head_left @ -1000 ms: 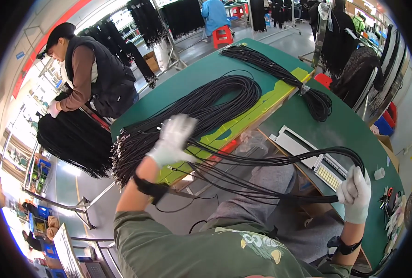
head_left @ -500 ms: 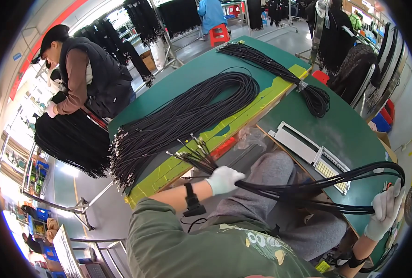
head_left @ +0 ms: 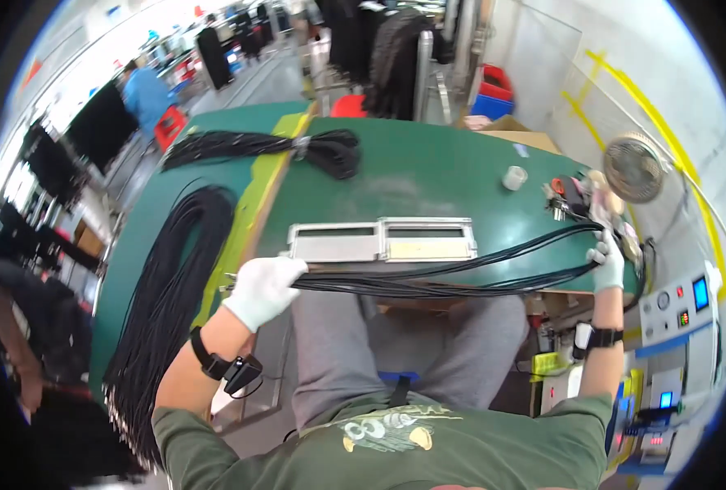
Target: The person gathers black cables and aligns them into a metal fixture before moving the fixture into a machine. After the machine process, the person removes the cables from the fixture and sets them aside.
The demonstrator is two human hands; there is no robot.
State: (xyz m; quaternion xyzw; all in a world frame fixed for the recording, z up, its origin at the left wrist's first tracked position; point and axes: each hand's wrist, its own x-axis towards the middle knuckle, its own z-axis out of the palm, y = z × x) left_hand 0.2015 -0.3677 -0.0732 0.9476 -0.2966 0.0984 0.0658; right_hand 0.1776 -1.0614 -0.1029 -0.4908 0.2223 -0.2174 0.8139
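My left hand point(head_left: 267, 287), in a white glove, is closed round the end of a bundle of black cables point(head_left: 396, 287). A few metal tips stick out past its left side. The bundle stretches over my lap to the right, where it doubles back in a loop. At that loop my gloved right hand point(head_left: 609, 260) is closed on the cables. Just beyond the cables, a flat silver metal frame point(head_left: 334, 250) with two panels lies on the green table point(head_left: 428, 175). A large pile of black cables point(head_left: 171, 273) rests at my left, its metal ends towards me.
A tied cable bundle point(head_left: 330, 153) lies across the yellow-taped edge point(head_left: 267, 175) at the far left. Tape roll point(head_left: 514, 177), tools point(head_left: 563, 196) and a fan point(head_left: 634, 167) are at the right. A control box point(head_left: 677, 306) stands beyond my right arm. A blurred person point(head_left: 20, 351) is at the left.
My view has swung to the right. The cable bundle now lies nearly level before me, still held in both hands; my left hand has moved away from the large pile, towards the metal frame.
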